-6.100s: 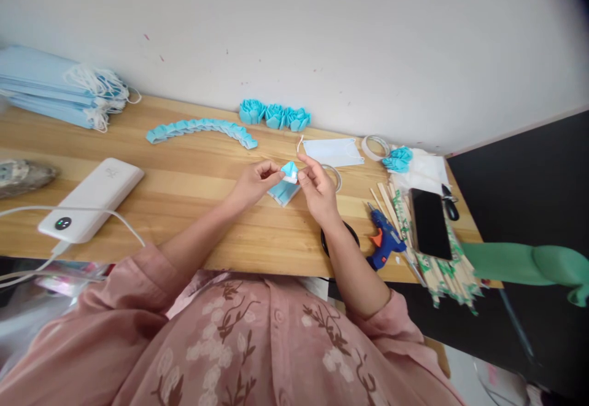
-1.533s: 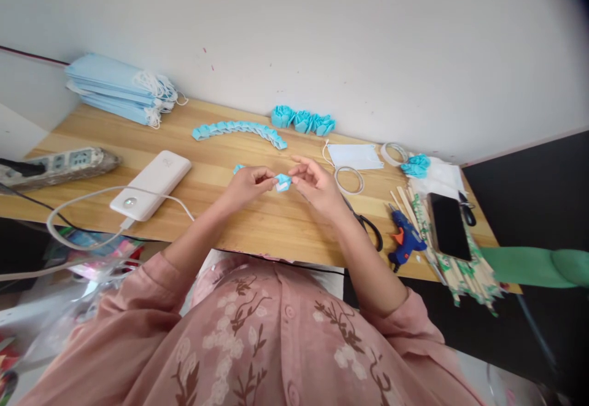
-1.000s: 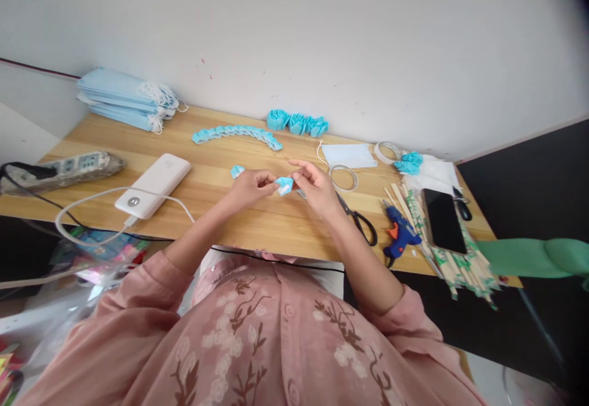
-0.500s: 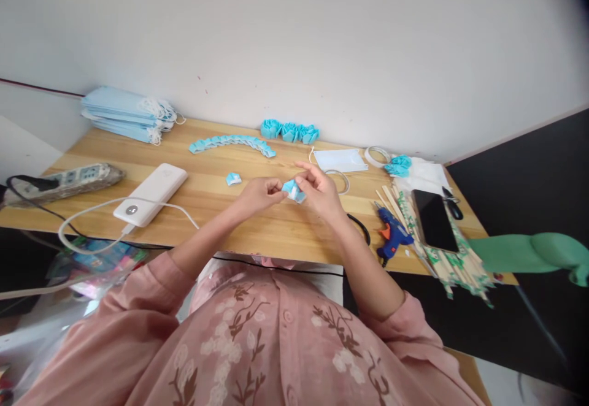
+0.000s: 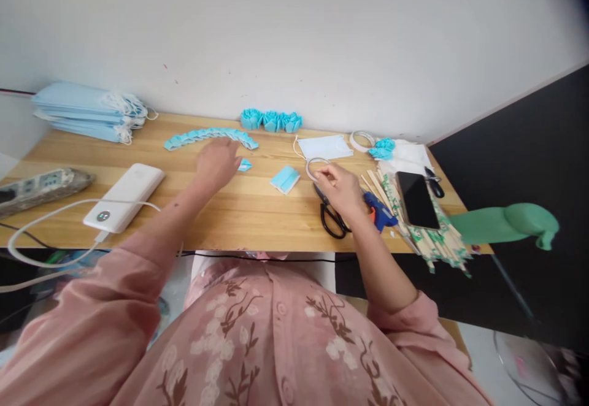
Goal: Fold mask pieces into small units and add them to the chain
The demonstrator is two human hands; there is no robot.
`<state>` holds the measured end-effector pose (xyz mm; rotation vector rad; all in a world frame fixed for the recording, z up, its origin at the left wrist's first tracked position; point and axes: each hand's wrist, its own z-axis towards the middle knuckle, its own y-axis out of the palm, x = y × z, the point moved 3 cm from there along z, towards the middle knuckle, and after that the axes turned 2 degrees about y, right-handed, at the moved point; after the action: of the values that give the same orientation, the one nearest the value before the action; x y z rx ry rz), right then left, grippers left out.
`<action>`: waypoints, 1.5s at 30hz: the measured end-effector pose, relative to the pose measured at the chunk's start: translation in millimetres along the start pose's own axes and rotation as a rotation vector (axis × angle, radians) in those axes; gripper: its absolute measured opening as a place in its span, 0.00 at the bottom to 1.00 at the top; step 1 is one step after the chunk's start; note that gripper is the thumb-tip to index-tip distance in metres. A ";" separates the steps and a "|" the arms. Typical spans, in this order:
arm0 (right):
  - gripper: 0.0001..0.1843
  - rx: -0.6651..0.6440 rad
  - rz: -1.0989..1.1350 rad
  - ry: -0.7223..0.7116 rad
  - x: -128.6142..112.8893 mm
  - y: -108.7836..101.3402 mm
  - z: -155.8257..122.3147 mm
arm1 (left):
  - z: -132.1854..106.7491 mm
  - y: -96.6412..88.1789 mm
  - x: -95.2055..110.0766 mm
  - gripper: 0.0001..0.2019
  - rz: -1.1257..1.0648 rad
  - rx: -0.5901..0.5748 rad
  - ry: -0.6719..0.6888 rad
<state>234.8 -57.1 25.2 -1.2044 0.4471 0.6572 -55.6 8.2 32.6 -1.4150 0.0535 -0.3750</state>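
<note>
Crowding my right side: scissors (image 5: 324, 201) and glue gun (image 5: 380, 211), both partly blocked by my right arm (image 5: 381, 265); phone (image 5: 417, 200) beyond. Right hand (image 5: 319, 175) curled at the tape roll (image 5: 317, 160); can't tell if it pinches it. Left hand (image 5: 218, 162) over the folded strip (image 5: 184, 139), grip hidden; small folded piece (image 5: 245, 165) by its thumb. Folded blue pad (image 5: 285, 180) lies between my hands. Wooden desk (image 5: 257, 225), pale wall (image 5: 294, 38) behind.
</note>
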 end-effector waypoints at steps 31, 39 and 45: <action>0.20 -0.223 -0.269 -0.258 -13.7 30.8 -14.5 | -62.7 52.6 84.3 0.14 -0.190 -0.050 0.660; 0.18 -0.003 -0.319 -0.084 34.9 -39.3 -46.0 | -57.2 38.4 82.5 0.12 -0.247 -0.130 0.641; 0.17 0.032 -0.274 -0.042 37.3 -42.6 -54.3 | -29.9 35.2 93.8 0.14 -0.247 -0.073 0.571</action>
<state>292.3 -109.3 14.6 -1.1927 0.2498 0.4376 32.7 -43.3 10.9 -1.3503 0.3621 -0.9827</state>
